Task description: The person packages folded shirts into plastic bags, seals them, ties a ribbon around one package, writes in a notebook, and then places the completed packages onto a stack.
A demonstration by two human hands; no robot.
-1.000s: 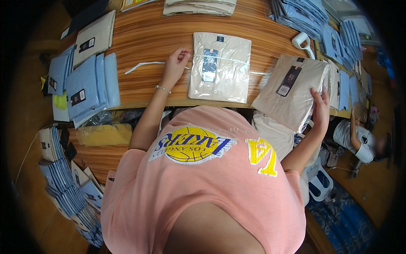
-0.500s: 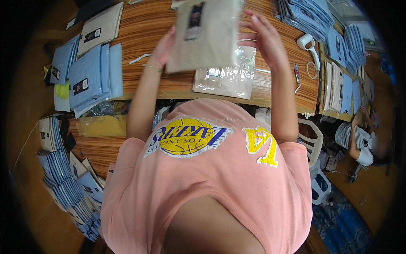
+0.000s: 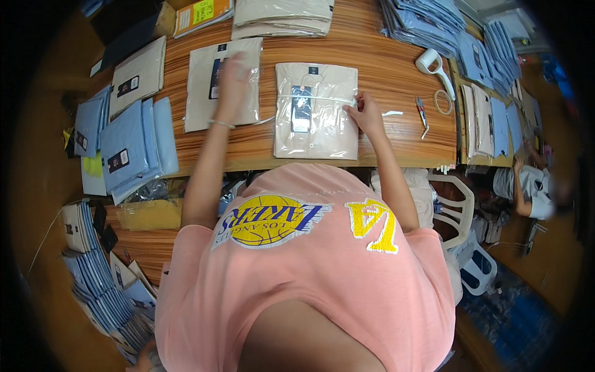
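Note:
A folded beige shirt in a clear plastic bag [image 3: 334, 139] lies flat before me, a dark tag showing and a pale strip across its upper part. My right hand [image 3: 368, 114] pinches the right edge of its bag. Left of it lies another bagged beige shirt [image 3: 201, 111] with a dark tag. Over that shirt is my left hand [image 3: 233, 80], smeared by motion, so its fingers cannot be made out.
Bagged blue shirts [image 3: 133, 133] lie at the left, and a beige stack [image 3: 282, 18] at the far side. Far right are a blue pile [image 3: 421, 25], a white handheld device [image 3: 437, 68], a tape ring [image 3: 442, 102] and a small tool [image 3: 423, 115]. Another person [image 3: 524, 186] sits at right.
The bagged beige shirt I held raised now lies on the table at the left. My right hand has come down to the edge of the other bagged shirt.

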